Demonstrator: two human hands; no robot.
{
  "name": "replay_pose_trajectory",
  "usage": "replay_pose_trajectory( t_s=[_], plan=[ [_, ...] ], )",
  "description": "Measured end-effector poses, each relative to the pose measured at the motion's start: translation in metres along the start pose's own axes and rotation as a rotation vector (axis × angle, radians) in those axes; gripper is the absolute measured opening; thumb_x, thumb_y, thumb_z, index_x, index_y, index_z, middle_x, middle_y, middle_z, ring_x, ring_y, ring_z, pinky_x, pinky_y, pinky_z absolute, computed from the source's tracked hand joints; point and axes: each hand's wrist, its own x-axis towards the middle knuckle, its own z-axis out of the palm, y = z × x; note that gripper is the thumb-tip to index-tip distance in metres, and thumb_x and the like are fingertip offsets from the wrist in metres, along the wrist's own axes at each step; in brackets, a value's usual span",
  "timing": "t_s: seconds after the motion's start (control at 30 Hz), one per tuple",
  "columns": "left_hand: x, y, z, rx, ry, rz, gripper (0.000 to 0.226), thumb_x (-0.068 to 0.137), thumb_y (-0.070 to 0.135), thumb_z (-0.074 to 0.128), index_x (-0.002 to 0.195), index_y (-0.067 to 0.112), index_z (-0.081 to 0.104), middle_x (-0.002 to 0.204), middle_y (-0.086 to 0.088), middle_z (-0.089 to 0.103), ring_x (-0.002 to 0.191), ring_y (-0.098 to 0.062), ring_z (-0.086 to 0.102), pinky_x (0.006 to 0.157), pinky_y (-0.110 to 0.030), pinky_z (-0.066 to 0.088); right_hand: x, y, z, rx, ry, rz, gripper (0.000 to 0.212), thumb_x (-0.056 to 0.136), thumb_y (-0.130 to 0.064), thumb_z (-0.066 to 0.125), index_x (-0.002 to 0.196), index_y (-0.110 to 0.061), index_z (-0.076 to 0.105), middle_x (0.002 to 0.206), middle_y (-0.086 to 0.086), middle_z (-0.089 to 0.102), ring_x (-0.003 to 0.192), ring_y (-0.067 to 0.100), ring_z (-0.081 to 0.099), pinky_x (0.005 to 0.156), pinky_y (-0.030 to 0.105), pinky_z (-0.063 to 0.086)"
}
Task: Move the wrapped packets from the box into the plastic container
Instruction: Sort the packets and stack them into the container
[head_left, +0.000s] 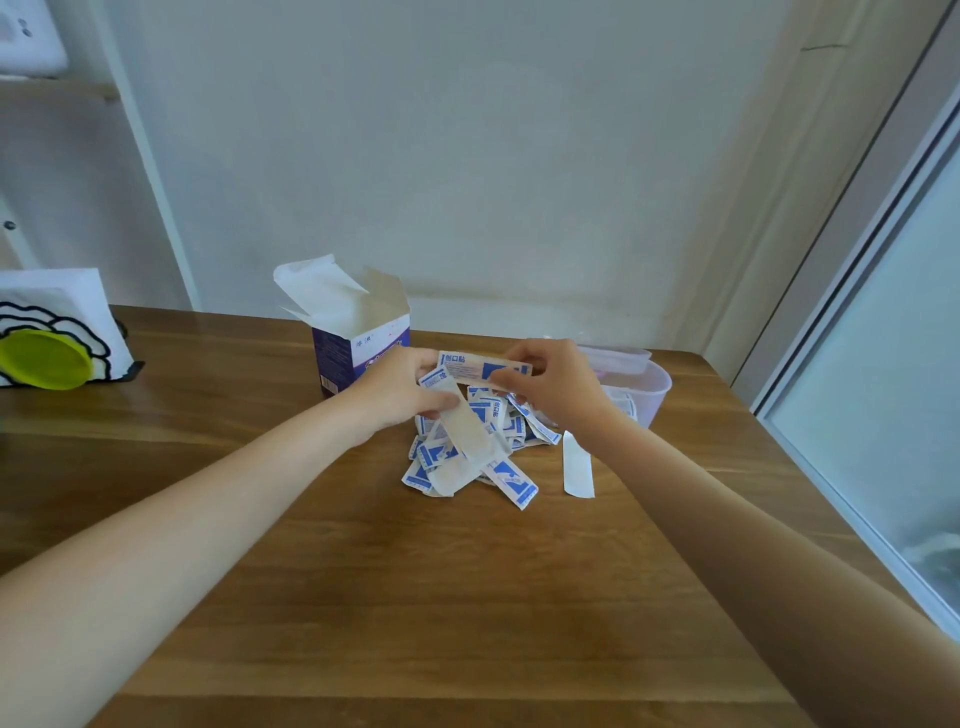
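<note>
1. Holding packets in both: left hand pinches one hanging packet; right hand pinches a flat packet over the pile.
2. Loose pile lies on the worktop between the open box and the plastic container.
3. Risks: thin wrappers slipping from light pinches; the stray strip getting overlooked; the right forearm sweeping packets aside on reaching the container.
</note>
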Motion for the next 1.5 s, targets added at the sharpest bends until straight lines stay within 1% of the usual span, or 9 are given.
replay_pose_trajectory(
  t_s=[0.13, 0.3, 0.47, 0.6, 0.83, 1.07, 1.23, 1.37, 1.5],
  plan=[
    [0.003, -0.004, 0.005, -0.033, 0.07, -0.055, 0.03, 0.083, 0.005, 0.066, 0.11, 0.016, 0.061, 0.099, -0.001, 0.062, 0.08, -0.005, 0.056, 0.053, -0.009, 0.046, -0.003, 0.004, -0.013, 0.237, 0.117, 0.067, 0.016, 0.083, -0.015, 0.066, 0.071, -0.016, 0.055, 0.073, 0.001, 0.057, 0.059, 0.009, 0.047, 0.061, 0.022, 0.04],
    [0.008, -0.006, 0.011, -0.043, 0.121, -0.077, 0.019, 0.082, 0.017, 0.07, 0.099, 0.013, 0.063, 0.09, -0.002, 0.067, 0.077, -0.017, 0.065, 0.06, -0.023, 0.049, -0.004, 0.003, -0.024, 0.296, 0.117, 0.055, 0.024, 0.084, -0.006, 0.062, 0.068, -0.018, 0.05, 0.065, -0.007, 0.063, 0.069, 0.015, 0.057, 0.066, 0.027, 0.043],
    [0.01, -0.004, 0.016, -0.006, 0.111, -0.082, 0.024, 0.085, 0.031, 0.065, 0.086, 0.007, 0.063, 0.085, -0.004, 0.071, 0.08, -0.017, 0.069, 0.066, -0.03, 0.05, -0.012, -0.002, -0.018, 0.155, -0.081, 0.061, 0.017, 0.086, -0.018, 0.064, 0.07, -0.022, 0.059, 0.073, -0.003, 0.066, 0.069, 0.009, 0.062, 0.058, 0.012, 0.046],
    [0.009, 0.001, 0.017, -0.017, 0.074, -0.069, 0.016, 0.087, 0.029, 0.062, 0.081, 0.014, 0.06, 0.083, 0.0, 0.07, 0.078, -0.013, 0.068, 0.062, -0.023, 0.051, -0.014, 0.005, -0.002, -0.006, -0.263, 0.154, 0.006, 0.084, -0.019, 0.066, 0.087, -0.014, 0.065, 0.097, 0.002, 0.07, 0.088, 0.015, 0.067, 0.08, 0.032, 0.057],
    [0.008, -0.009, 0.012, -0.316, 0.042, -0.258, 0.01, 0.09, 0.004, 0.056, 0.087, 0.01, 0.063, 0.109, -0.014, 0.059, 0.083, -0.018, 0.064, 0.056, -0.019, 0.058, -0.01, 0.019, 0.0, -0.647, 0.205, -0.447, 0.012, 0.087, -0.011, 0.06, 0.095, -0.005, 0.053, 0.069, 0.008, 0.059, 0.057, 0.026, 0.053, 0.048, 0.032, 0.04],
    [0.003, -0.007, 0.017, -0.62, -0.182, -0.437, 0.026, 0.092, 0.022, 0.056, 0.107, 0.002, 0.061, 0.12, -0.017, 0.058, 0.088, -0.021, 0.068, 0.065, -0.023, 0.059, -0.019, 0.045, 0.018, -0.774, 0.083, -0.798, 0.024, 0.059, -0.002, 0.083, 0.066, -0.012, 0.062, 0.058, 0.002, 0.064, 0.06, 0.022, 0.06, 0.052, 0.028, 0.048],
    [0.003, -0.007, 0.011, -0.341, -0.029, -0.302, 0.02, 0.083, 0.0, 0.065, 0.096, 0.014, 0.064, 0.127, -0.012, 0.053, 0.095, -0.024, 0.067, 0.068, -0.023, 0.059, -0.023, 0.04, 0.007, -0.542, 0.066, -0.684, 0.008, 0.071, -0.007, 0.077, 0.078, -0.008, 0.074, 0.075, 0.006, 0.073, 0.077, 0.024, 0.064, 0.056, 0.029, 0.05],
    [0.007, -0.009, 0.005, -0.274, 0.174, -0.25, 0.02, 0.083, 0.002, 0.066, 0.1, 0.013, 0.063, 0.133, -0.01, 0.048, 0.095, -0.022, 0.065, 0.067, -0.023, 0.059, -0.018, 0.017, -0.009, -0.13, 0.14, -0.128, 0.026, 0.09, -0.021, 0.059, 0.09, 0.005, 0.066, 0.071, 0.016, 0.064, 0.059, 0.016, 0.05, 0.053, 0.019, 0.035],
    [0.009, -0.003, 0.011, -0.333, 0.281, -0.209, 0.015, 0.085, 0.004, 0.063, 0.098, 0.011, 0.06, 0.12, -0.012, 0.058, 0.098, -0.026, 0.065, 0.068, -0.024, 0.058, -0.011, 0.011, -0.011, 0.451, 0.113, 0.299, 0.019, 0.099, -0.018, 0.04, 0.102, -0.004, 0.052, 0.067, 0.001, 0.063, 0.063, 0.017, 0.053, 0.06, 0.026, 0.043]
  ],
)
